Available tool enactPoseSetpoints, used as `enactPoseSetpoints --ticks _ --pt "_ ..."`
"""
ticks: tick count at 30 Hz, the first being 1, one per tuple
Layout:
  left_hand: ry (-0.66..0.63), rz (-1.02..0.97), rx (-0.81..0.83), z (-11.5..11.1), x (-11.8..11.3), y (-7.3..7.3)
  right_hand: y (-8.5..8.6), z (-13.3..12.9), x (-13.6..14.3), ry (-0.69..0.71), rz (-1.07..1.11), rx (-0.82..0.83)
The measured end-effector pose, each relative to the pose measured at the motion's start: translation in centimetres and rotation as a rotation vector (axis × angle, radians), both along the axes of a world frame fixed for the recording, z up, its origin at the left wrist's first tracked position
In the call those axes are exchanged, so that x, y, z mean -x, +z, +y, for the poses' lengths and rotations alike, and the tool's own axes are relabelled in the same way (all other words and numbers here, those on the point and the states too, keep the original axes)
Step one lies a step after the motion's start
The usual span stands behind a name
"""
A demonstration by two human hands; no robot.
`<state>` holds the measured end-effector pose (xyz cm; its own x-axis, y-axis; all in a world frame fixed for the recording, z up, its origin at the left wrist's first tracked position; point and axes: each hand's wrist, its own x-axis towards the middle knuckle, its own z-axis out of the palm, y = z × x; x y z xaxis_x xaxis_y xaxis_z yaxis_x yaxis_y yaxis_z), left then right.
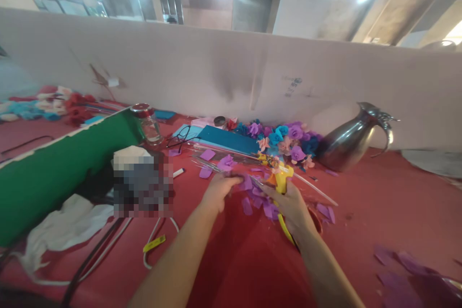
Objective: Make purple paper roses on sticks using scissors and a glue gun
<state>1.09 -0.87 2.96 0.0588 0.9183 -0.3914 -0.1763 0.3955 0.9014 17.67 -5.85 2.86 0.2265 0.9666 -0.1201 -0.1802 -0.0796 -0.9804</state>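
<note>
My left hand (218,192) is closed in a pinch, with a purple paper petal (247,183) at its fingertips. Opposite it, my right hand (294,207) is closed around a slim silver pointed tool (257,182) aimed at that petal; its exact kind is hard to make out. A yellow glue gun (283,176) lies just beyond my right fingers, partly hidden by them. Under and between both hands, loose purple paper petals (269,209) are scattered on the red tabletop (231,260). One purple paper flower (226,162) rests beyond my left hand.
Finished paper flowers (296,144) pile up near the wall, left of a steel jug (352,139). Blue paper sheets (231,138), eyeglasses (182,138) and a glass jar (148,125) stand farther back. A green-sided box (65,168) and cables (104,245) occupy the left.
</note>
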Motion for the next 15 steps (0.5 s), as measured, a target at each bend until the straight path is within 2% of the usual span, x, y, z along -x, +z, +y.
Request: enactPoseSetpoints --ticks 5,8,15 --pt "-0.019 0.054 0.071 1.5 1.8 -1.0 0.3 -0.9 -2.6 -0.059 -0.060 0.019" --pt "-0.053 0.107 0.087 1.7 2.2 -1.3 -0.1 -1.4 -3.1 -0.060 -0.083 0.027" --pt "-0.113 0.380 0.027 1.3 2.0 -1.7 -0.9 -2.1 -2.4 0.158 -0.334 0.040"
